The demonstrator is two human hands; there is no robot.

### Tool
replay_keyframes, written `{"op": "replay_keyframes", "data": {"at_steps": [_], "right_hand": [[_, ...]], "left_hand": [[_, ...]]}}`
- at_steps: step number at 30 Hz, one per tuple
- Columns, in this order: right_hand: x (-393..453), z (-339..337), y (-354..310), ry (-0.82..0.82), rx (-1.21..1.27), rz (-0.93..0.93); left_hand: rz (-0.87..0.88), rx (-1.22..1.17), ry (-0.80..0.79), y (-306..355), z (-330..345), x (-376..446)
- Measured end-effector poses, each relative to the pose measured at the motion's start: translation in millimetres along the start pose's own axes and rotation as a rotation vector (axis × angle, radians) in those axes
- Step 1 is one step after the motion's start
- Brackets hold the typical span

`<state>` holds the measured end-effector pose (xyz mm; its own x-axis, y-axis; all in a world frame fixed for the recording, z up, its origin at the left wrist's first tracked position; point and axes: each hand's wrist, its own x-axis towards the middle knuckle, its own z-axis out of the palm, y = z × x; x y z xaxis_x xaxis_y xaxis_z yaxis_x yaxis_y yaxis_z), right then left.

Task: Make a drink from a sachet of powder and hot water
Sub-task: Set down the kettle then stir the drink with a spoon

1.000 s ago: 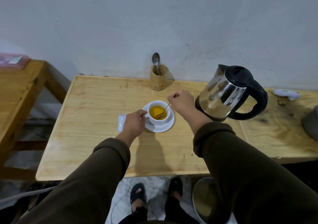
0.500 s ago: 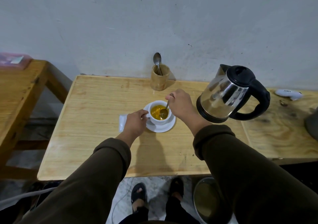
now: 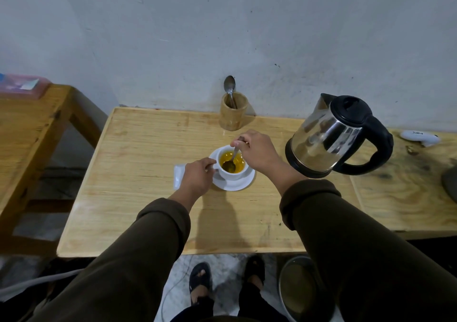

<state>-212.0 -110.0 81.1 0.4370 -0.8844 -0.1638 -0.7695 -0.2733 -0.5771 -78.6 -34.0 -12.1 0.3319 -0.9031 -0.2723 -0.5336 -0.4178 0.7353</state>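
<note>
A white cup point(image 3: 232, 173) with yellow-orange liquid stands on a white saucer point(image 3: 241, 184) in the middle of the wooden table point(image 3: 138, 163). My left hand point(image 3: 196, 177) grips the cup's handle on its left side. My right hand point(image 3: 257, 152) is above the cup's right rim and pinches a metal spoon point(image 3: 231, 163), whose bowl is dipped in the liquid. A white sachet point(image 3: 178, 176) lies flat on the table left of the cup, partly hidden by my left hand. A steel kettle point(image 3: 326, 138) with a black lid and handle stands to the right.
A wooden holder point(image 3: 233, 115) with another spoon stands at the wall behind the cup. A small white device point(image 3: 419, 137) lies far right. A second wooden table point(image 3: 27, 128) is to the left. A metal bin point(image 3: 296, 287) sits on the floor by my feet.
My right hand has shifted the spoon around inside the cup, from the right side toward the near left. My left hand has stayed on the handle.
</note>
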Motion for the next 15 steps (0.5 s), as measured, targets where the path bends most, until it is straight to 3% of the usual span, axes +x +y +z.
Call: {"op": "replay_keyframes", "data": {"at_steps": [15], "right_hand": [[-1.3,3.9,5.7,0.030,-0.023,-0.078]], "left_hand": [[0.005,-0.011,0.015,3.2,-0.4,-1.2]]}}
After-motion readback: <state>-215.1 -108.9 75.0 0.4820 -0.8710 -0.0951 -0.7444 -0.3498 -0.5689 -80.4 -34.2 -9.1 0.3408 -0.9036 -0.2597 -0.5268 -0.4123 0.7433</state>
